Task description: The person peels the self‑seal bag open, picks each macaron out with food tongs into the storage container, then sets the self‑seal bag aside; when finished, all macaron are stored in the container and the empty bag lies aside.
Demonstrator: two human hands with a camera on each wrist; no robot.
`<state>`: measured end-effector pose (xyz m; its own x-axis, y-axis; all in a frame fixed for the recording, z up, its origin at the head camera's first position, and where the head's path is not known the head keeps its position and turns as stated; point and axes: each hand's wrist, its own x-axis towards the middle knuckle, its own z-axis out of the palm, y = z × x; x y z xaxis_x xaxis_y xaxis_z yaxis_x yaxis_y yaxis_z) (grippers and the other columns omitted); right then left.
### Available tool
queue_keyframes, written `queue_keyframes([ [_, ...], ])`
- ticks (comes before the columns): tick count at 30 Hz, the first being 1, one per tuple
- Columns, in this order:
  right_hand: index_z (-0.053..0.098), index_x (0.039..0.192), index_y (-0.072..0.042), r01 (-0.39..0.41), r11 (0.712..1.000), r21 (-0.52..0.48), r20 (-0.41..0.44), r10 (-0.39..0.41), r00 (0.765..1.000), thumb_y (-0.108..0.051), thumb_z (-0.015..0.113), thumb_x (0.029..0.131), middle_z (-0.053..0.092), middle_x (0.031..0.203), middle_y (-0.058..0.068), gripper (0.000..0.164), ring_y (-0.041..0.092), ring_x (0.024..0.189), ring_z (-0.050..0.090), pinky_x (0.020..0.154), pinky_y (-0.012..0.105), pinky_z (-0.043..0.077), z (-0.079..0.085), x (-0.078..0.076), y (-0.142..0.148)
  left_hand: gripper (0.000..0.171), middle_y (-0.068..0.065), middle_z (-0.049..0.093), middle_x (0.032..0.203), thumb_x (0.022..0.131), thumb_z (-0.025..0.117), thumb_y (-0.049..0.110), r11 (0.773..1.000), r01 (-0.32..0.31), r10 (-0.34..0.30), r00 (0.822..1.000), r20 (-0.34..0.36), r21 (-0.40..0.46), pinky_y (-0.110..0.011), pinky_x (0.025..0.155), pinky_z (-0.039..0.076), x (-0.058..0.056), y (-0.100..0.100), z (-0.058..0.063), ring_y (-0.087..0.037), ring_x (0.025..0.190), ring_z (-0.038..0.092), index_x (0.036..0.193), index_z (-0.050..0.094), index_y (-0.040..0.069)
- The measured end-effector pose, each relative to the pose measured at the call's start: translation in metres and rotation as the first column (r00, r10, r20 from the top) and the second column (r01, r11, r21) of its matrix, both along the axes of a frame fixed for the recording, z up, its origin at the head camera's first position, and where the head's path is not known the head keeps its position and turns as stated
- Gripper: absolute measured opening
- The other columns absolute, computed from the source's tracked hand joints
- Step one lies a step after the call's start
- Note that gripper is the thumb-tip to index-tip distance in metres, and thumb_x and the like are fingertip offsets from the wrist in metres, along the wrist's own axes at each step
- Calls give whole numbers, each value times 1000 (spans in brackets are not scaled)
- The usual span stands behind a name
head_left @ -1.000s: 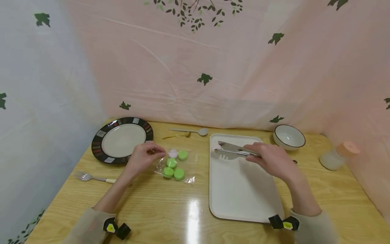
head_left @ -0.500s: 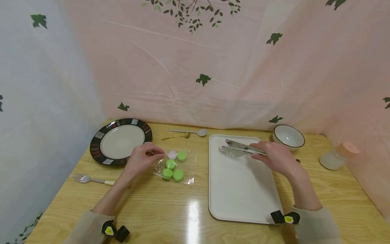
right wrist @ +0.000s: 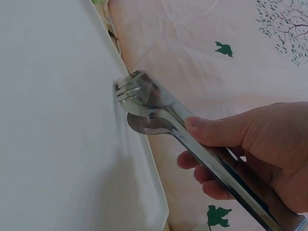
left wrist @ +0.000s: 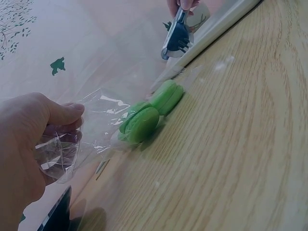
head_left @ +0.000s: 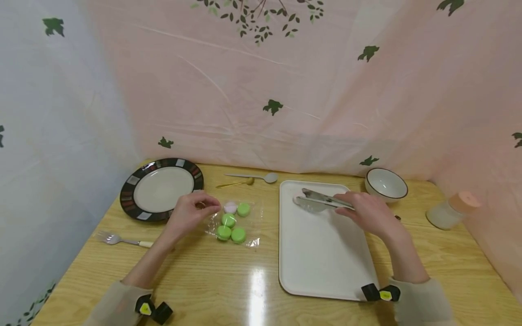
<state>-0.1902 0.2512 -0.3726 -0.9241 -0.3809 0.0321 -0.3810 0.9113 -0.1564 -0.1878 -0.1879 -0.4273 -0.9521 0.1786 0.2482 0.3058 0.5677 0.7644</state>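
My left hand (head_left: 193,210) pinches the edge of a clear plastic bag (left wrist: 98,122) between thumb and fingers. Inside the bag are green macarons (head_left: 229,220) and a pale pink macaron (head_left: 230,207); the left wrist view shows the green macarons (left wrist: 140,124) lying low over the wood. My right hand (head_left: 363,213) grips metal serving tongs (head_left: 322,198) over the far part of a white tray (head_left: 322,253). In the right wrist view the tongs (right wrist: 166,115) have one slotted, fork-like end and one smooth end, held slightly apart, close over the tray's edge.
A dark-rimmed plate (head_left: 163,188) stands at the back left, a fork (head_left: 122,238) in front of it. Behind the bag lie a spoon (head_left: 253,176) and a small golden utensil (head_left: 236,182). A white bowl (head_left: 386,183) and a pink-capped jar (head_left: 450,210) stand right.
My right hand has shifted a little to the right with the tongs, mostly in the first half second. The left hand and the bag have stayed nearly still.
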Motion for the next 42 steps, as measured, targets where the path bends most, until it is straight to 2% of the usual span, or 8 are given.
queue_keyframes([
  [22, 65, 120, -11, -20, 1000, 11, -10, 20, 1000, -27, 68, 87, 69, 113, 12, 37, 29, 93, 67, 67, 40, 53, -1, 0, -1, 5, 5, 69, 84, 80, 76, 18, 1000, -6, 6, 1000, 16, 11, -20, 68, 52, 0, 0, 0, -10, 76, 61, 84, 72, 19],
  [37, 65, 119, -11, -17, 1000, 16, -8, 17, 1000, -27, 69, 86, 70, 111, 12, 37, 24, 87, 66, 62, 34, 50, -1, 1, -1, 5, 5, 68, 83, 81, 75, 16, 1000, -5, 5, 1000, 2, 1, -21, 69, 53, -1, 0, -3, -9, 76, 61, 84, 72, 18],
  [42, 64, 120, -11, -2, 1000, 17, 11, 1, 1000, -28, 69, 86, 69, 111, 12, 39, 21, 83, 64, 57, 28, 45, 0, 1, -1, 5, 5, 67, 84, 81, 74, 15, 1000, 1, -1, 1000, -13, -4, -21, 71, 53, -2, 0, -3, -8, 77, 61, 84, 71, 18],
])
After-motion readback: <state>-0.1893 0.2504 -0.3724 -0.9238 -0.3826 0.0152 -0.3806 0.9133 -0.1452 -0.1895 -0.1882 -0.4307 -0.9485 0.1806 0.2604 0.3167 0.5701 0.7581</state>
